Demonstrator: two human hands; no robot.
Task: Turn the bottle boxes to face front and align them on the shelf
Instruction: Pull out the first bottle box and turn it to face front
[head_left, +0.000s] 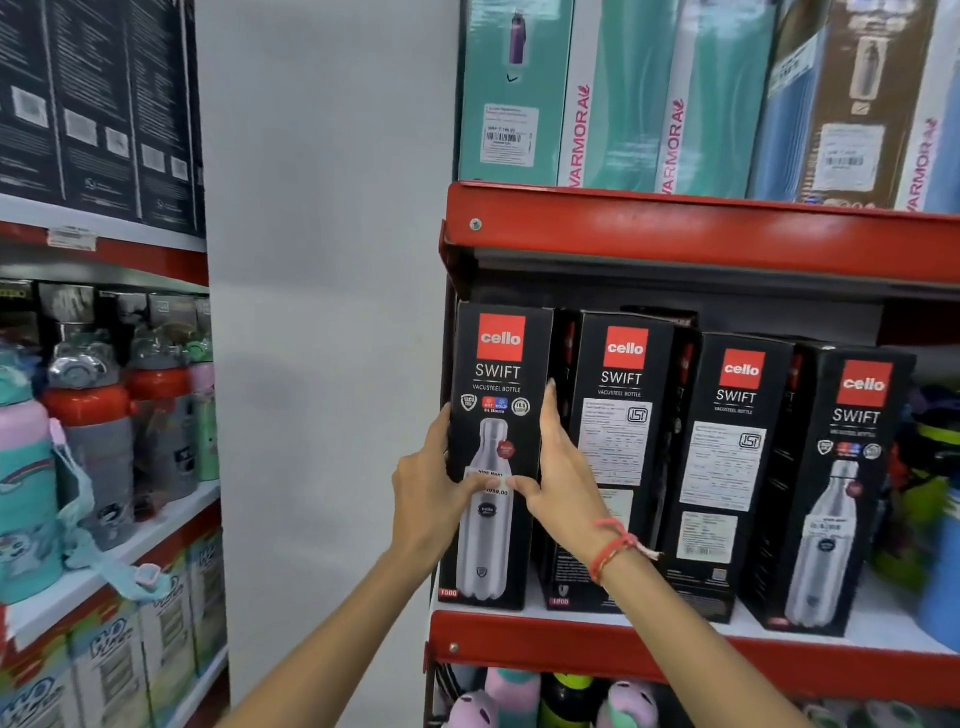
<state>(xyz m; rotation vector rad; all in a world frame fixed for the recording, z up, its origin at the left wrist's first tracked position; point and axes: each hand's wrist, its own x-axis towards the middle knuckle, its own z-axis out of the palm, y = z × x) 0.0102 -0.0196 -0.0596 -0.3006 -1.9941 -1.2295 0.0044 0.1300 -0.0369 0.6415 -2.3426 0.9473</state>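
Several tall black Cello Swift bottle boxes stand in a row on the red-edged shelf (675, 657). The leftmost box (496, 364) shows its front with a steel bottle picture. My left hand (431, 483) grips its left edge and my right hand (558, 478) its right edge, both thumbs pressed on the front near the price sticker. The second box (621, 415) and third box (727, 467) show a printed text panel instead of the bottle picture. The fourth box (836, 493) shows its bottle picture and stands slightly turned.
Teal and brown boxes (649, 93) fill the shelf above. A grey wall (327, 312) lies to the left, then another rack with kids' bottles (93, 415). Colourful bottles (935, 493) stand right of the row, more below (566, 696).
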